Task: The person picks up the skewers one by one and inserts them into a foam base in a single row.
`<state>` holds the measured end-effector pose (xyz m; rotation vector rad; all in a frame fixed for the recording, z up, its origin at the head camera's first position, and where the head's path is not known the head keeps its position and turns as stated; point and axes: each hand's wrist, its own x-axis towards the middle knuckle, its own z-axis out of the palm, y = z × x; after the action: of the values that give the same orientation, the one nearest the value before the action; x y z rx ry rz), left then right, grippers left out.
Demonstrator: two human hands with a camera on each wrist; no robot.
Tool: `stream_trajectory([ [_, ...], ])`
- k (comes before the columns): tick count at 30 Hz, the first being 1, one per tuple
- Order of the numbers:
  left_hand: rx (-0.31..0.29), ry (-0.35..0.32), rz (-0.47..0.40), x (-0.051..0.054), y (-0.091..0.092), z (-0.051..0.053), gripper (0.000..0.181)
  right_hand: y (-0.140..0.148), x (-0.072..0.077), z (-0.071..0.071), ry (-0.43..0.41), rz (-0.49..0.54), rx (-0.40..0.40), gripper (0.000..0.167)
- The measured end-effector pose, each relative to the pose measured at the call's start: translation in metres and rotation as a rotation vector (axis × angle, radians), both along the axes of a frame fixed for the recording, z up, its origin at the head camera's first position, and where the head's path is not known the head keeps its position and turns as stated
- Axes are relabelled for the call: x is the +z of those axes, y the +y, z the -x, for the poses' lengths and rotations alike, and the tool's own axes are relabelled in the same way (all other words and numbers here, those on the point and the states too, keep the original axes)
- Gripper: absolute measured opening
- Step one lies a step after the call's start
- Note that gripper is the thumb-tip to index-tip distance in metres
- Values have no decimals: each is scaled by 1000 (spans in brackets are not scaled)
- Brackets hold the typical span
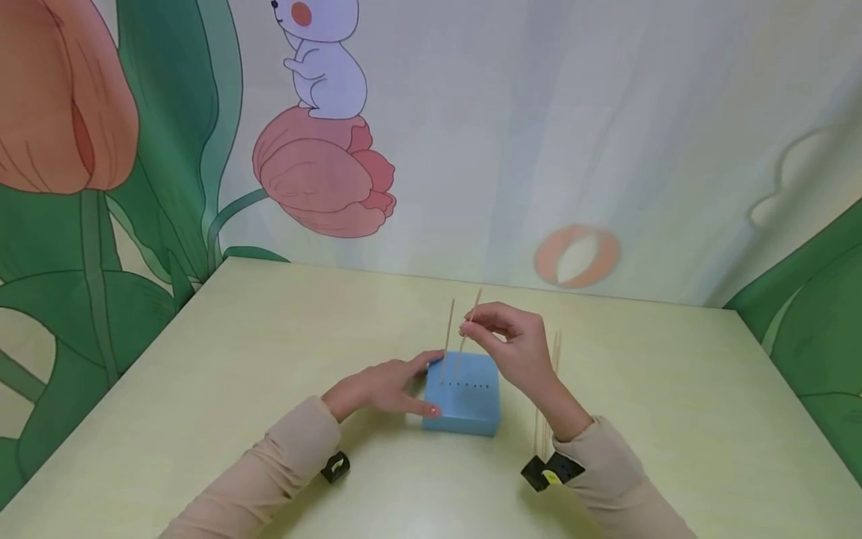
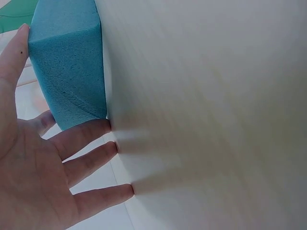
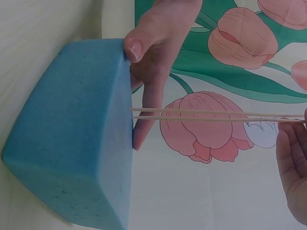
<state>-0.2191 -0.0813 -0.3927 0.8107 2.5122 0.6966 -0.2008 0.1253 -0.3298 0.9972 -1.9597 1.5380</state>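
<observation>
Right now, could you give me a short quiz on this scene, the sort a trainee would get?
1. True or false: the left hand touches the blue foam block.
2. What is the right hand pinching: A) a spoon, B) a wooden skewer, C) a paintbrush?
3. Fill in: the loose skewers lie on the pale yellow table, on the person's ___ side of the block.

Key: 1. True. 2. B. 3. Right.

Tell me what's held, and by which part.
The right hand pinches a thin stick partway up its length; the left hand touches the blue block at its left side.
</observation>
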Motion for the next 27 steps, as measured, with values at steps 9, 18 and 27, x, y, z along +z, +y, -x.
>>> stream_trajectory([
  [9, 6, 2, -1, 0, 0, 0, 88, -3, 0, 0, 3, -1, -2, 13],
  [18, -8, 4, -17, 0, -1, 0, 88, -4, -3, 2, 9, -12, -4, 7],
  [27, -14, 6, -11, -2, -1, 0, 88, -9, -14, 5, 10, -50, -37, 6],
])
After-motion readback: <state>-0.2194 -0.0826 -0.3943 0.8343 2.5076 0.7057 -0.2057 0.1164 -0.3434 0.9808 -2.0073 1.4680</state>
